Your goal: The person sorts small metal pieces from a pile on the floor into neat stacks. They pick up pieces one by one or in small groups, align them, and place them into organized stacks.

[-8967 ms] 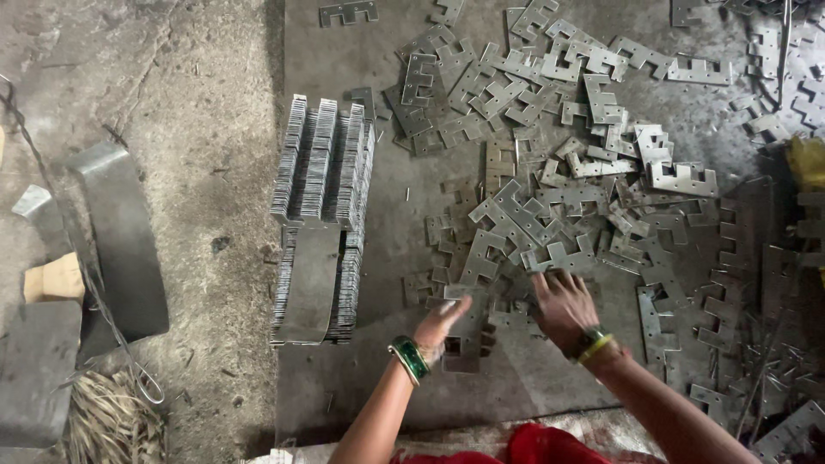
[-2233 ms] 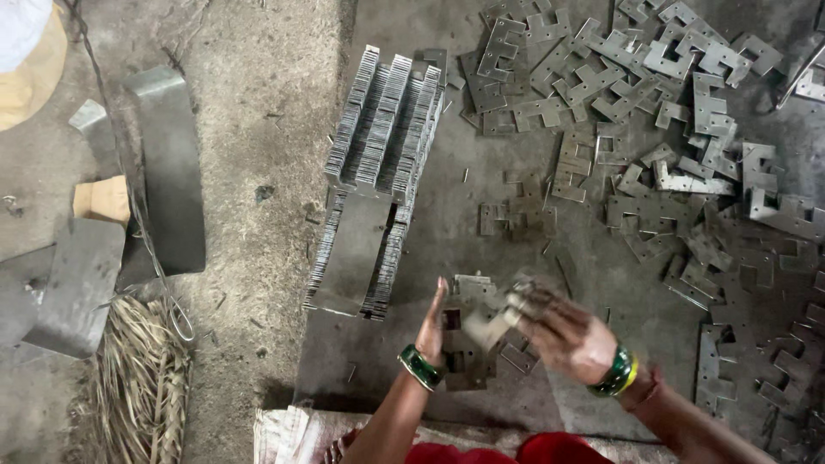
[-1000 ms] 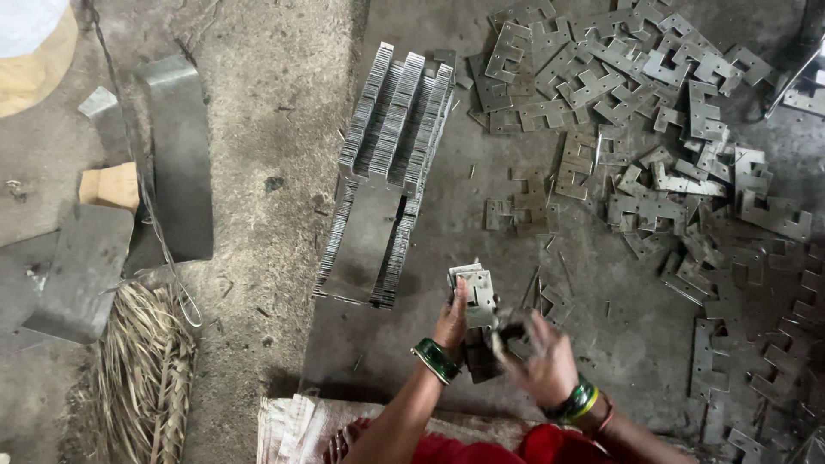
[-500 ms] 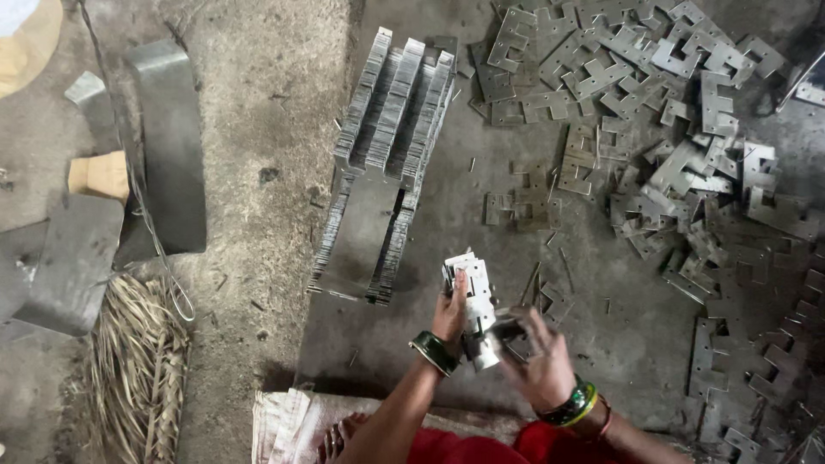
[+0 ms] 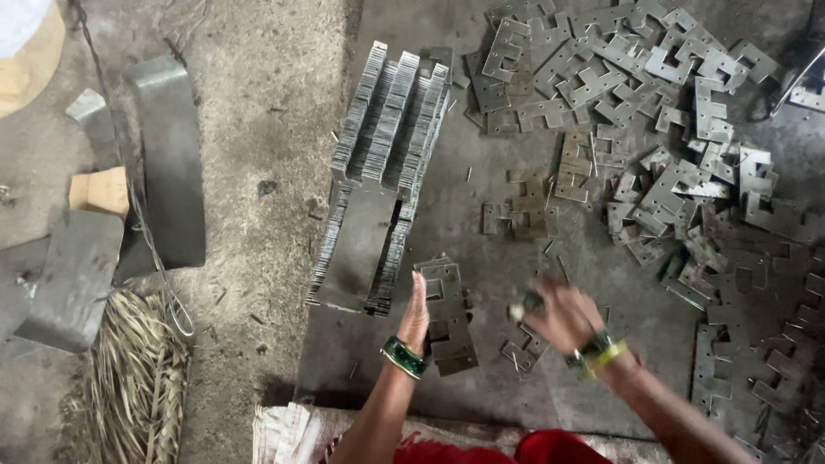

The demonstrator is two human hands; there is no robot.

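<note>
Half a second on, the small stack of notched grey steel plates [image 5: 447,316] has come down from the person's grip and now lies on the dark metal floor sheet [image 5: 550,378], just right of the long rows of upright stacked grey plates [image 5: 382,185]. Across the sheet's upper right sprawls a loose heap of flat punched steel pieces [image 5: 679,146], well apart from the hands. Off the sheet, on the dusty concrete floor [image 5: 258,129], lie bent grey metal strips [image 5: 168,159] and a bundle of dry straw [image 5: 133,378]. The left hand [image 5: 416,311], green bangle at the wrist, stands edge-on against the small stack's left side, fingers straight and together. The right hand [image 5: 559,314], blurred in motion, hovers near the stack; whether its fingers are apart or together cannot be told.
</note>
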